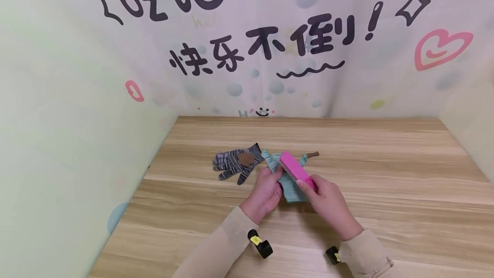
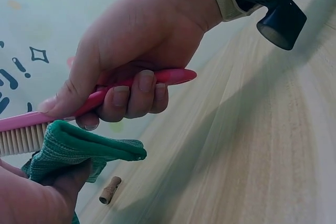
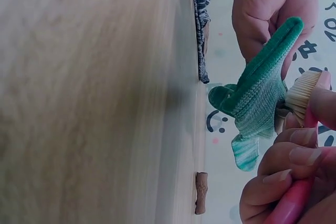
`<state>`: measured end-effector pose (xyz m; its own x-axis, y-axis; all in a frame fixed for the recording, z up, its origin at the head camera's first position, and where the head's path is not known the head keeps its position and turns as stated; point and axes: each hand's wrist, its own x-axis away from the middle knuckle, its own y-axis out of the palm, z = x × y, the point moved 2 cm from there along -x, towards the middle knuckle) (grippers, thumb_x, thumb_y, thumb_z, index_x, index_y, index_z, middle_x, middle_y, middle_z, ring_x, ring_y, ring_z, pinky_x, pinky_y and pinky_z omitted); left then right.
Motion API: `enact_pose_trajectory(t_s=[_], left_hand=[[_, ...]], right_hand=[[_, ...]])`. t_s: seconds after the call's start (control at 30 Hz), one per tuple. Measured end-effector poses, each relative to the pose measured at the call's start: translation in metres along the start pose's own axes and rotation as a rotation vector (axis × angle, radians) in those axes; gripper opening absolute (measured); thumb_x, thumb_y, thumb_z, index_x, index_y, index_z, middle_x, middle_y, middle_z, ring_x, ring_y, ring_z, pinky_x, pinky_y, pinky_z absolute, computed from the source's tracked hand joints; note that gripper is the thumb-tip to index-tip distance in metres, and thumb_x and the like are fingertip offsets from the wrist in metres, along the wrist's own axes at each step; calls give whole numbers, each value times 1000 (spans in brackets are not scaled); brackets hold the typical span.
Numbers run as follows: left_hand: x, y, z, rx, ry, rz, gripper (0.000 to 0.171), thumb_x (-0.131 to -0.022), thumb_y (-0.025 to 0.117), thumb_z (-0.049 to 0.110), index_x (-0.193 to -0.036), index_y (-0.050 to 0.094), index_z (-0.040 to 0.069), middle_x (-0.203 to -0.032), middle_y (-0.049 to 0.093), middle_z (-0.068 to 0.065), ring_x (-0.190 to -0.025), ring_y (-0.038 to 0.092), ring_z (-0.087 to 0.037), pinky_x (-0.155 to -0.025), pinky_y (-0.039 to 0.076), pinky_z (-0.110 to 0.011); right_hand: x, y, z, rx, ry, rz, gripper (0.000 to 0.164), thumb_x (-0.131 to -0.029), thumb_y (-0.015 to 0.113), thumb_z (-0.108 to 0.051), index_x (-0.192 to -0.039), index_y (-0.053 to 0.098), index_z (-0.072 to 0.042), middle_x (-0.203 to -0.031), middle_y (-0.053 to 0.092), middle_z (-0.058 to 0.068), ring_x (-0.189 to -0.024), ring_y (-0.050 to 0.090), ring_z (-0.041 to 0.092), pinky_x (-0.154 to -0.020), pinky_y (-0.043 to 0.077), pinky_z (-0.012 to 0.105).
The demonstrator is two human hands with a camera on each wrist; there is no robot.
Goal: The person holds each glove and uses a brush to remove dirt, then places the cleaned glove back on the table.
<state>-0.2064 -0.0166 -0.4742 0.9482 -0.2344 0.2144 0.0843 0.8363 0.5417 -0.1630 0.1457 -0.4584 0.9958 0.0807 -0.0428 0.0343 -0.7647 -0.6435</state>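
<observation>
A green knitted glove (image 1: 294, 192) is held up off the table in my left hand (image 1: 266, 192), its thumb on the near face. My right hand (image 1: 332, 205) grips a pink brush (image 1: 296, 168) by the handle, thumb laid along its back. In the right wrist view, the pale bristles (image 3: 304, 93) face the glove and meet it or come very close; exact contact cannot be told. Part of the glove is hidden behind the brush and the left fingers.
A grey-and-black knitted glove (image 1: 231, 162) with a brown patch lies flat to the left. A short brown stick-like piece (image 1: 313, 154) lies behind the green glove on the wooden table (image 1: 405, 175). A printed cloth (image 1: 247, 63) hangs at the back.
</observation>
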Motion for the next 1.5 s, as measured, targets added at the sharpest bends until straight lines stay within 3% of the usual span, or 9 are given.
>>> enact_pose_trajectory(t_s=[0.27,0.93,1.17,1.5], left_hand=[[0,-4,1,-13,-8,28,38,-109,41,16,-141,42,-3,-141,57,-19,-128,58,-21,-115,46,-37],[1,-4,3,-6,-18,1,43,-109,39,16,-147,38,-5,-143,55,-22,-133,56,-27,-113,48,-36],[1,-5,3,-22,-13,-5,43,-109,39,15,-146,37,-6,-144,53,-24,-134,54,-29,-114,47,-37],[3,-4,5,-33,-28,-12,45,-109,40,17,-147,36,-7,-138,58,-21,-124,62,-22,-110,51,-35]], right_hand=[[-1,-5,3,-7,22,21,37,-103,58,-41,-97,62,-4,-67,46,2,-61,44,14,-49,38,23],[-3,-10,9,4,64,35,48,-103,50,-51,-93,58,-4,-69,46,4,-61,44,16,-49,36,23],[-1,-13,8,9,76,42,52,-103,49,-54,-96,59,-3,-70,47,4,-61,44,16,-48,36,24],[-1,-15,8,33,77,63,53,-104,48,-52,-99,60,-1,-69,47,4,-61,44,16,-48,36,24]])
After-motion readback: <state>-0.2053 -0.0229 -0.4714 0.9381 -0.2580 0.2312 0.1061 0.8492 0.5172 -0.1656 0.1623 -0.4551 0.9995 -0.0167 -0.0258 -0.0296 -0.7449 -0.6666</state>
